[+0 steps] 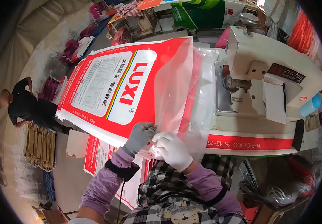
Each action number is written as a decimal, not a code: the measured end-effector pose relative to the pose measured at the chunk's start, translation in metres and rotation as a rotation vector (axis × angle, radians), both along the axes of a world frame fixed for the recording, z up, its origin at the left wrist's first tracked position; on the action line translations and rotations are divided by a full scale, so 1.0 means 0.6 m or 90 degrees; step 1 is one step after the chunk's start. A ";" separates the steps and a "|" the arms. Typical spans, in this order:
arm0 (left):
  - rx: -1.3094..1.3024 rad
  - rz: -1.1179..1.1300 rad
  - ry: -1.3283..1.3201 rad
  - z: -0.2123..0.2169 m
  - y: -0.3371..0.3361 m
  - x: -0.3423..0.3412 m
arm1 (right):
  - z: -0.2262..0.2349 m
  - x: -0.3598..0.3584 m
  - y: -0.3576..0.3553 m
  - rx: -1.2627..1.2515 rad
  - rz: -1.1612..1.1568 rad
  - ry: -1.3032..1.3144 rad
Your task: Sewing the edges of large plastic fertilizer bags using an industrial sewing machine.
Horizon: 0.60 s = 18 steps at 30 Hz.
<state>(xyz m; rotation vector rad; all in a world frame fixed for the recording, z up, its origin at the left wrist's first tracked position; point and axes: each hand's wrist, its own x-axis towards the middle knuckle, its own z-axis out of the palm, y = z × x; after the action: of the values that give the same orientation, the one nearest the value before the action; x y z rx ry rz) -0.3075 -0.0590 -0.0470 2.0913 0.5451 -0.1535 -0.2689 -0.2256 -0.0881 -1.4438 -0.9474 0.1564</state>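
In the head view we see a large red and white woven sack (112,86) lying flat across the work table in front of us, its white panel printed with a block of small text and edged by a thin multicoloured stripe. A clear plastic liner (176,78) sticks out of the sack's open end, thin and glossy, reaching towards the cream industrial sewing machine (269,71) on the right. More red and white sacks (97,153) hang below the table edge. Our left hand (139,136), in a grey knit glove, pinches the liner's lower edge, fingers closed on the film. Our right hand (173,148), in a white glove, grips the same edge just beside it, the two hands touching. At far left, another person (26,106) bends beside a stack of brown paper bags (39,145).
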 end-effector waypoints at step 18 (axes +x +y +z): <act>0.540 -0.412 -0.234 0.143 -0.042 -0.178 | -0.102 0.042 0.102 -0.291 -0.198 -0.586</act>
<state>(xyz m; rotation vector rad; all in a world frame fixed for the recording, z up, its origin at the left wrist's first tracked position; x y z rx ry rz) -0.4144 -0.0841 0.0387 2.9681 -0.3911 0.1232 -0.2436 -0.1642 -0.1492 -2.1241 -1.4532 -0.6133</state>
